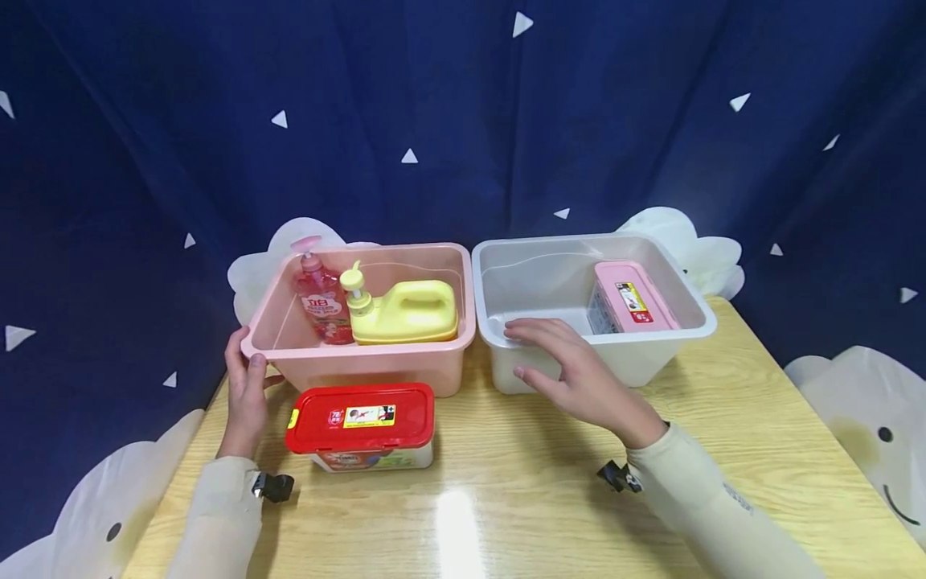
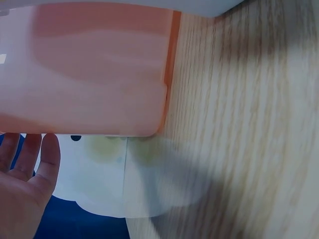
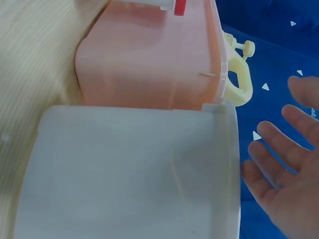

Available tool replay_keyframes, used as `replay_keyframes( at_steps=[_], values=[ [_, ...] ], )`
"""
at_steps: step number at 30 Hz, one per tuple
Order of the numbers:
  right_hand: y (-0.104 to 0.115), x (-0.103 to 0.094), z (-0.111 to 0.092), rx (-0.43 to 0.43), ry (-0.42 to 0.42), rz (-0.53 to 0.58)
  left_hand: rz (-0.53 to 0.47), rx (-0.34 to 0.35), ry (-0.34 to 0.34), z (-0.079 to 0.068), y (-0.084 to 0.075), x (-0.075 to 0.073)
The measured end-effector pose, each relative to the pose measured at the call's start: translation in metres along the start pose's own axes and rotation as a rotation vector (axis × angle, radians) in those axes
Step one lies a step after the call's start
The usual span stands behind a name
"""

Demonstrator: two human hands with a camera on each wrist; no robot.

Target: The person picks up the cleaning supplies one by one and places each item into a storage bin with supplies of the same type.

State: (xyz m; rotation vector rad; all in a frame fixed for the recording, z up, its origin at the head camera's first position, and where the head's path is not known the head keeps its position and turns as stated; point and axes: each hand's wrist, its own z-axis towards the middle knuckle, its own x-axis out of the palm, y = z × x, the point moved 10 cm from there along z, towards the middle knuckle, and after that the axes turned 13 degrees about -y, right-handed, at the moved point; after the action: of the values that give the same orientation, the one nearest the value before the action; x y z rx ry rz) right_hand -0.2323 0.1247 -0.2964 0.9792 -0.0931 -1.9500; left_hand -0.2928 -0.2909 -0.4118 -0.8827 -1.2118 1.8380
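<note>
My left hand (image 1: 247, 394) is at the front left corner of a pink plastic bin (image 1: 369, 366), its fingers by the bin's left side. In the left wrist view, extended fingers (image 2: 49, 162) meet the bin's edge. My right hand (image 1: 571, 374) hovers over the front rim of a white bin (image 1: 644, 354), fingers apart and holding nothing. The pink bin contains a pink pump bottle (image 1: 321, 301) and a yellow pump jug (image 1: 412, 314) with a handle. A pink-lidded box (image 1: 637, 297) lies tilted at the right end inside the white bin.
A red-lidded tub (image 1: 362, 422) stands on the wooden table (image 1: 521, 515) in front of the pink bin. The two bins sit side by side, close together. A dark blue curtain (image 1: 463, 104) with white triangles hangs behind them.
</note>
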Motion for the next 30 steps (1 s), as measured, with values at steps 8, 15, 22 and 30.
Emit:
replay_keyframes(
  at_steps=[8, 15, 22, 30],
  values=[
    [0.000, 0.001, -0.001, -0.024, -0.004, 0.015, 0.000, -0.012, 0.008, 0.000, -0.001, -0.003],
    [0.000, -0.004, -0.002, -0.056, 0.027, -0.009, 0.205, -0.095, 0.169, -0.006, -0.015, -0.012],
    [-0.011, -0.026, -0.008, -0.064, 0.031, -0.090, 0.332, -0.039, 0.031, -0.007, -0.063, -0.027],
    [-0.012, -0.034, -0.015, -0.111, 0.025, -0.104, 0.541, 0.415, 0.098, -0.042, -0.128, 0.010]
  ],
)
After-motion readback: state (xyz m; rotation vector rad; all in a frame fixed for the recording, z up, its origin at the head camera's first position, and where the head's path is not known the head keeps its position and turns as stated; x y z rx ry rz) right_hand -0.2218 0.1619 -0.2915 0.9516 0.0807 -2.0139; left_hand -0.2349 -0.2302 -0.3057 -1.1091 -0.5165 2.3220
